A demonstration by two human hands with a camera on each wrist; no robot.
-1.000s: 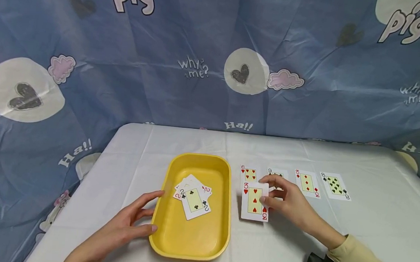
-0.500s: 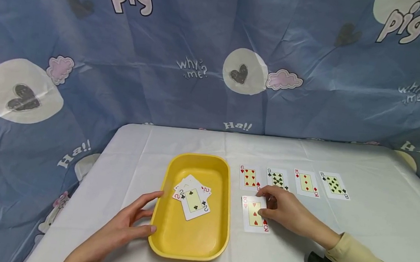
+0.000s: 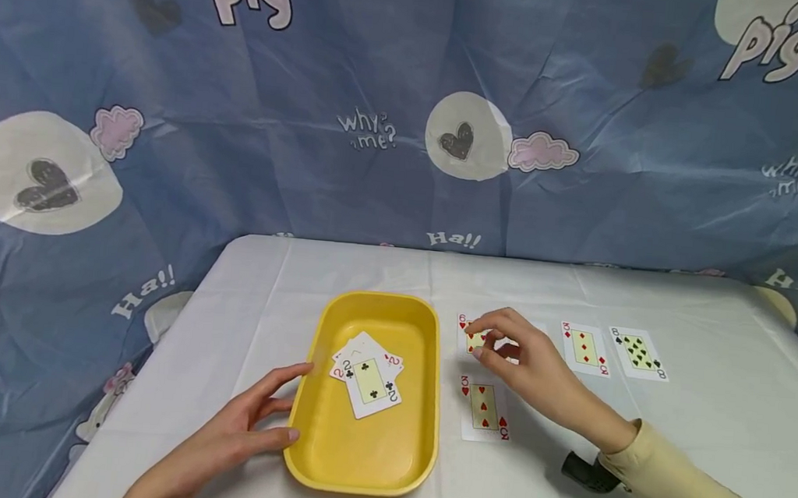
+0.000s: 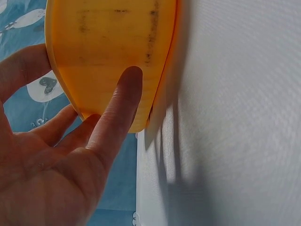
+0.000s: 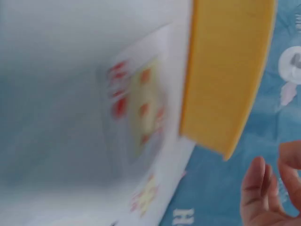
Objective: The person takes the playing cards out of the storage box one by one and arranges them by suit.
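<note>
In the head view, my left hand [image 3: 237,432] rests its fingertips and thumb against the left side of a yellow tray [image 3: 361,457]. The left wrist view has the thumb on the tray's outer wall. Several playing cards lie inside, a two of clubs [image 3: 370,387] on top. To the tray's right, a three of hearts [image 3: 483,408] lies face up on the white cloth. My right hand [image 3: 537,373] hovers beyond it, thumb and forefinger apart, nothing between them. It overlaps a six of hearts [image 3: 464,327] and mostly hides the card beside that one.
Farther right in the back row lie a three of diamonds [image 3: 584,349] and an eight of spades [image 3: 637,352]. A black device [image 3: 588,473] sits at my right wrist. Behind the table hangs a blue printed cloth [image 3: 375,192].
My right hand brought the three of hearts down onto the cloth in front of the six of hearts, let go, and rose away toward the back row. The left hand stayed on the tray.
</note>
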